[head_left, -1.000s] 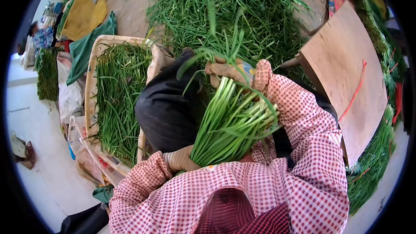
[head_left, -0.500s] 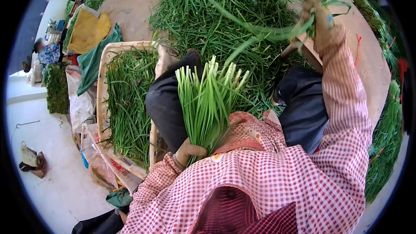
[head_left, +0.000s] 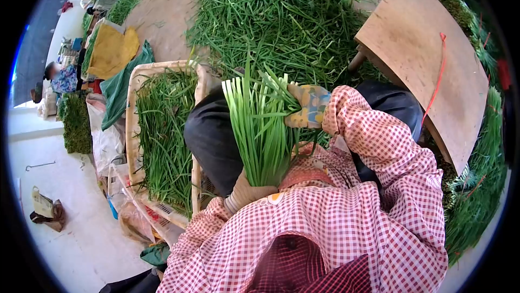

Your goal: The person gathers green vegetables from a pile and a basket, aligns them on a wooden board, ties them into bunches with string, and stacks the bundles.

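Observation:
A thick bunch of garlic chives (head_left: 253, 130) stands upright in front of my chest, pale stem ends at the top. My gloved left hand (head_left: 252, 191) is closed round its lower, leafy part. At the upper right side of the bunch is my right hand (head_left: 307, 106), in a patterned glove with its fingers curled round some chives against the bunch. Its fingertips are partly hidden by leaves. Beyond my knees lies a large loose heap of chives (head_left: 276, 22).
Left of my knee is a pale-rimmed basket (head_left: 131, 114) full of chives. A wooden board (head_left: 428, 54) with a red tie (head_left: 441, 65) on it stands to the right, with more greens (head_left: 476, 184) beyond. Another person (head_left: 62, 76) sits far left near a yellow cloth (head_left: 112, 49).
My right hand has come down from over the board at upper right to the bunch, bringing loose chives with it. My left hand keeps its hold on the bunch.

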The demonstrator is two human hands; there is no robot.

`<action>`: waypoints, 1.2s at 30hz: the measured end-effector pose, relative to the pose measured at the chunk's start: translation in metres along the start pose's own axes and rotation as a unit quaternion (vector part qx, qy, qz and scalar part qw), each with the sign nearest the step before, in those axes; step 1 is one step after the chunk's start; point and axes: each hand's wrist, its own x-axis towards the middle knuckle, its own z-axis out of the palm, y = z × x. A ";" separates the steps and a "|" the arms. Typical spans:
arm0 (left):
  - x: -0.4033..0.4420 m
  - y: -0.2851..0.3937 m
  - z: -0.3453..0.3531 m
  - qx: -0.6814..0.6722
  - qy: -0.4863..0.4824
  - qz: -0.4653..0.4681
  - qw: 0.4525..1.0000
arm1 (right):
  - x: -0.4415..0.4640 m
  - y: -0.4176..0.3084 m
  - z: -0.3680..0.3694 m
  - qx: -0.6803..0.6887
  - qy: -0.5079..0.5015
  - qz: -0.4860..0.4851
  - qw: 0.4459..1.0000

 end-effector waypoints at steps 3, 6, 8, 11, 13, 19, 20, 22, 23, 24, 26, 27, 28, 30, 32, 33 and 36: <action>0.010 -0.038 -0.001 0.120 -0.023 0.102 0.987 | 0.012 0.042 0.011 0.533 -0.174 -0.043 0.827; 0.013 -0.004 0.003 0.230 -0.048 0.216 0.948 | -0.020 -0.011 -0.017 0.079 -0.022 -0.001 0.997; 0.018 -0.006 0.005 0.276 -0.054 0.215 0.935 | -0.021 -0.018 -0.011 0.075 0.000 0.073 0.995; 0.016 -0.025 0.005 0.139 -0.028 0.146 0.979 | 0.006 0.030 0.030 0.118 0.126 -0.050 0.984; 0.014 -0.030 0.001 -0.054 0.001 0.069 0.996 | 0.014 0.037 0.032 0.094 0.084 -0.063 0.990; 0.019 -0.003 -0.005 -0.162 -0.001 -0.112 0.980 | 0.043 0.025 0.016 -0.127 -0.060 0.034 0.990; 0.021 -0.004 -0.006 -0.157 -0.010 -0.121 0.980 | 0.051 0.029 0.021 -0.149 -0.075 0.044 0.985; 0.024 0.000 -0.009 -0.155 -0.019 -0.135 0.978 | 0.059 0.005 0.007 -0.188 -0.141 0.094 0.967; 0.027 0.007 -0.010 -0.095 -0.055 -0.143 0.984 | 0.068 0.007 -0.004 -0.157 -0.155 0.133 0.966; 0.027 0.003 -0.011 -0.067 -0.071 -0.148 0.984 | 0.077 0.008 -0.014 -0.128 -0.165 0.172 0.963; 0.018 -0.018 -0.010 -0.099 -0.058 -0.102 0.988 | 0.124 0.074 -0.016 -0.046 -0.128 0.218 0.966; 0.013 -0.029 -0.008 -0.158 -0.027 -0.050 0.986 | 0.150 0.115 -0.020 0.008 -0.081 0.233 0.969; 0.014 -0.030 -0.007 -0.162 -0.024 -0.051 0.985 | 0.168 0.150 -0.031 0.055 -0.024 0.251 0.966; 0.010 -0.030 -0.007 -0.303 -0.041 -0.094 0.947 | 0.157 0.118 -0.077 0.067 0.032 0.338 0.938; 0.011 -0.028 -0.007 -0.298 -0.032 -0.107 0.948 | 0.136 0.085 -0.094 -0.199 -0.012 0.320 0.926; 0.010 -0.027 -0.006 -0.294 -0.027 -0.117 0.948 | 0.133 0.087 -0.092 -0.274 -0.049 0.258 0.925; 0.015 -0.024 -0.004 -0.221 -0.025 -0.100 0.970 | 0.103 0.045 -0.084 -0.020 -0.169 0.046 0.984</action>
